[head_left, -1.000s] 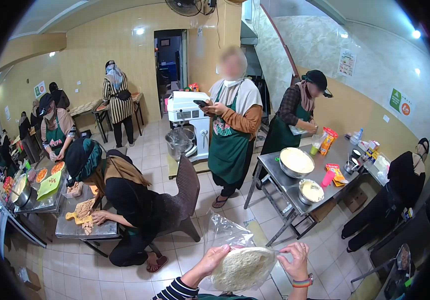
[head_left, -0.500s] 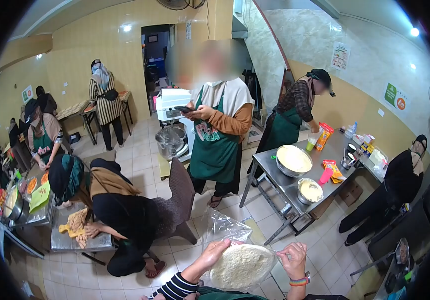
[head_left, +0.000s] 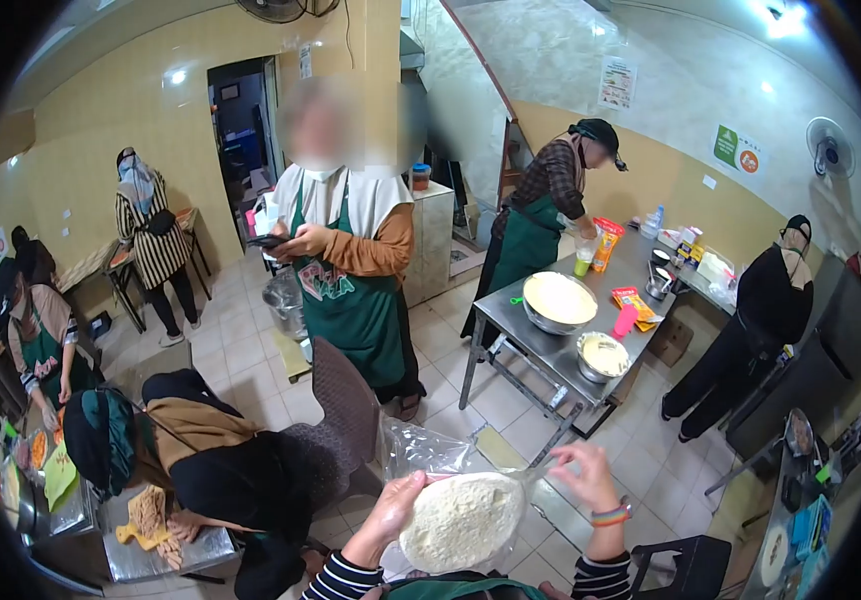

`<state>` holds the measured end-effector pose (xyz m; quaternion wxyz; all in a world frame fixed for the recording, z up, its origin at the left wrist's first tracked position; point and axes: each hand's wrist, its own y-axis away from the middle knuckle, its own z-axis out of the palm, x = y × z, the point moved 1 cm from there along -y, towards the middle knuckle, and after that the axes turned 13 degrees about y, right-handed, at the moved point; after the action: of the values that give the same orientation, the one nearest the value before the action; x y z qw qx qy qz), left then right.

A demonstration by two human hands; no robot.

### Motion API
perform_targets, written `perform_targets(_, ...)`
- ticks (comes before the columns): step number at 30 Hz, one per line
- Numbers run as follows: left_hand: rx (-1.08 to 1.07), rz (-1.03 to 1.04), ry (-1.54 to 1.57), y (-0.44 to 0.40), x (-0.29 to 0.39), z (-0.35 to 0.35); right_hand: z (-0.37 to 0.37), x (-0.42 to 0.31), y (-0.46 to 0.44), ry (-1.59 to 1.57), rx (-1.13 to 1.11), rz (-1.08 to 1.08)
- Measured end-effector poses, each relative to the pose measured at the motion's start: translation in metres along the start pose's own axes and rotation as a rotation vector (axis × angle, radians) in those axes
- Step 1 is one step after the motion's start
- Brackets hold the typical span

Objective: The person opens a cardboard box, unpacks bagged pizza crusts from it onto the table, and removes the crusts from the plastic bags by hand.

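A round, pale flatbread lies inside a clear plastic bag. My left hand grips its left edge through the plastic, fingers behind and thumb in front. On the right, my right hand holds a pulled-out corner of the bag between thumb and fingertips, its other fingers curled apart. Loose plastic stands up behind the bread. Both hands are held in the air over the tiled floor.
Ahead stands a person with a phone. A steel table at right bears a large bowl. A seated person works at a low table beside a brown chair. A black stool is near my right arm.
The view has swung right and moved forward. The bread and bag have come with my hands, and the black stool and side counter at lower right show more.
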<state>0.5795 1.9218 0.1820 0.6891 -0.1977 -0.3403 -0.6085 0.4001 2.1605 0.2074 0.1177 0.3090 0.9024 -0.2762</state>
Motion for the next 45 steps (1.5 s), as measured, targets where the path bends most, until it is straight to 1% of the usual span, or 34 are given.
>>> perform_targets(2,0.037,0.016,-0.015,0.001,0.005,-0.012,-0.008,0.026,-0.010,-0.352,0.198,0.278)
perform_targets(4,0.095,0.053,-0.008,0.006,0.005,-0.024,-0.023,0.058,-0.016,-0.303,0.478,0.516)
perform_targets(6,0.069,0.116,-0.037,0.009,0.006,-0.033,-0.022,0.094,-0.011,-0.291,0.604,0.511)
perform_targets(7,0.082,0.126,-0.019,0.010,0.004,-0.038,-0.016,0.084,-0.013,-0.301,0.593,0.483)
perform_targets(9,0.093,0.164,-0.052,0.012,-0.001,-0.042,0.000,0.060,-0.008,-0.314,0.385,0.450)
perform_targets(11,0.088,0.200,-0.115,0.013,-0.002,-0.040,0.036,0.017,-0.003,-0.614,0.105,0.427)
perform_targets(13,0.060,0.227,-0.206,0.013,-0.008,-0.038,0.068,-0.027,0.000,-0.601,-0.203,0.560)
perform_targets(15,-0.017,0.258,-0.326,0.016,-0.011,-0.035,0.099,-0.051,0.002,-0.717,-0.240,0.580)
perform_targets(16,-0.063,0.279,-0.373,0.015,-0.015,-0.036,0.108,-0.058,0.002,-0.722,-0.246,0.576)
perform_targets(18,-0.080,0.256,-0.428,0.015,-0.016,-0.036,0.119,-0.066,0.002,-0.736,-0.071,0.597)
perform_targets(19,-0.105,0.231,-0.478,0.016,-0.016,-0.035,0.121,-0.066,0.003,-0.747,-0.025,0.589)
perform_targets(20,-0.104,0.231,-0.479,0.015,-0.017,-0.038,0.126,-0.063,0.004,-0.749,-0.024,0.588)
perform_targets(22,-0.126,0.217,-0.480,0.014,-0.022,-0.043,0.130,-0.063,0.004,-0.666,0.108,0.430)
perform_targets(23,-0.125,0.218,-0.484,0.015,-0.023,-0.045,0.131,-0.063,0.005,-0.669,0.109,0.428)
perform_targets(25,-0.132,0.205,-0.474,0.017,-0.022,-0.046,0.121,-0.080,0.000,-0.670,0.245,0.430)
perform_targets(26,-0.132,0.207,-0.480,0.019,-0.020,-0.045,0.123,-0.077,0.000,-0.675,0.248,0.427)
perform_targets(28,-0.144,0.266,-0.491,0.026,-0.014,-0.039,0.126,-0.071,0.002,-0.578,0.125,0.471)
perform_targets(32,-0.127,0.199,-0.503,0.035,-0.005,-0.035,0.120,-0.077,0.002,-0.582,0.138,0.471)
perform_targets(34,-0.138,0.264,-0.479,0.034,-0.007,-0.041,0.103,-0.092,-0.002,-0.516,0.174,0.358)
perform_targets(35,-0.137,0.262,-0.483,0.034,-0.005,-0.044,0.101,-0.093,-0.005,-0.520,0.174,0.359)
perform_targets(37,-0.067,0.213,-0.420,0.037,-0.002,-0.049,0.095,-0.092,-0.005,-0.170,0.276,0.065)
perform_targets(38,-0.066,0.211,-0.423,0.038,0.000,-0.052,0.096,-0.088,-0.006,-0.173,0.277,0.067)
perform_targets(40,-0.061,0.242,-0.330,0.039,0.004,-0.056,0.098,-0.082,-0.005,-0.245,0.246,-0.013)
perform_targets(44,-0.028,0.234,-0.270,0.041,0.012,-0.065,0.096,-0.080,-0.003,-0.266,0.215,-0.009)
perform_targets(45,0.020,0.196,-0.216,0.044,0.017,-0.061,0.096,-0.079,-0.003,-0.244,0.126,0.005)
